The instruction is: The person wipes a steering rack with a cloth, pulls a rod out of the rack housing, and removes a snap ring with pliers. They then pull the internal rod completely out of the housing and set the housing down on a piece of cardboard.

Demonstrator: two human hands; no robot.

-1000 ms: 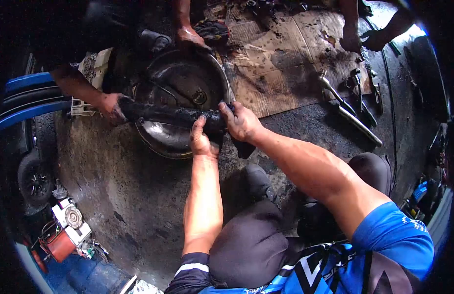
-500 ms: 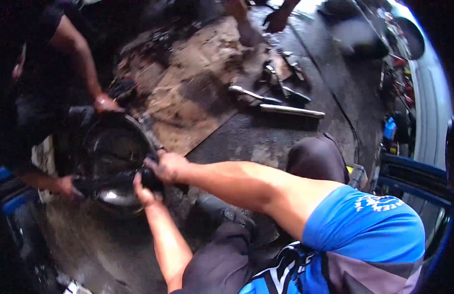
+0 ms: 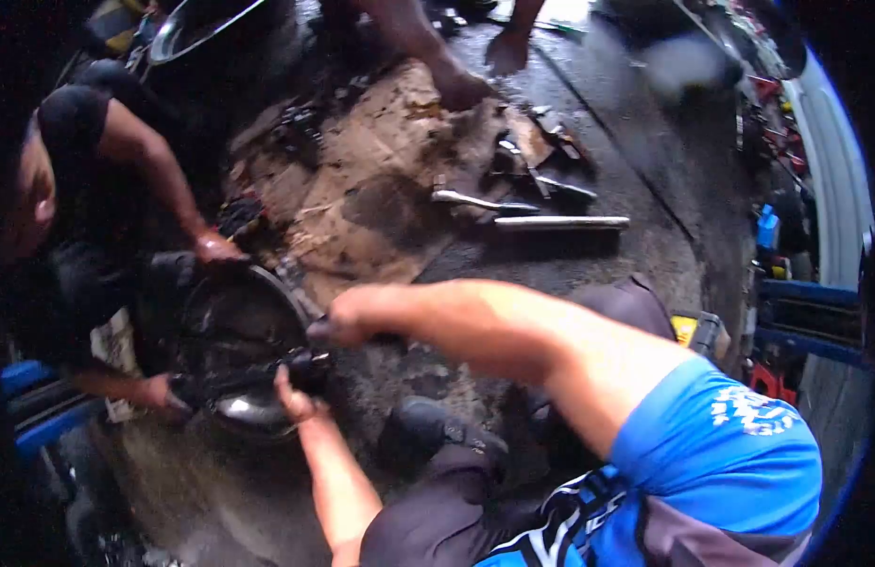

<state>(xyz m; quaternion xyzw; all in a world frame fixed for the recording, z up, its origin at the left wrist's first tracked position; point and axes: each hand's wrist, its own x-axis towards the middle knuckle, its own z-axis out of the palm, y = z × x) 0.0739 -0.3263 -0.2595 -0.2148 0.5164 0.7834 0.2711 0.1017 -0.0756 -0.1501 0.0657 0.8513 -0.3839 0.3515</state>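
A round, dark metal part [image 3: 237, 317] with a raised rim and a thick shaft-like piece [image 3: 310, 367] across it is at the left, tilted toward me. My left hand [image 3: 301, 404] is closed at the near end of that piece, thumb up along its side. My right hand [image 3: 341, 317] is closed like a fist beside the upper right rim, its fingers dark and blurred; what it grips is hidden. Across from me, a co-worker's hand [image 3: 218, 248] rests on the top of the rim, and the same person's other hand [image 3: 163, 392] is at its far left side.
Stained cardboard [image 3: 386, 156] covers the floor ahead, where another person's hands [image 3: 466, 90] reach down. A long metal bar [image 3: 560, 223] and a wrench-like tool [image 3: 480, 201] lie right of it. Blue metal beams [image 3: 806, 312] stand at the right, near a yellow item [image 3: 685, 329].
My right hand has gone from spread fingers at the rim to a closed shape slightly to the right. My view has shifted a little. The other person's hand has come down onto the cardboard.
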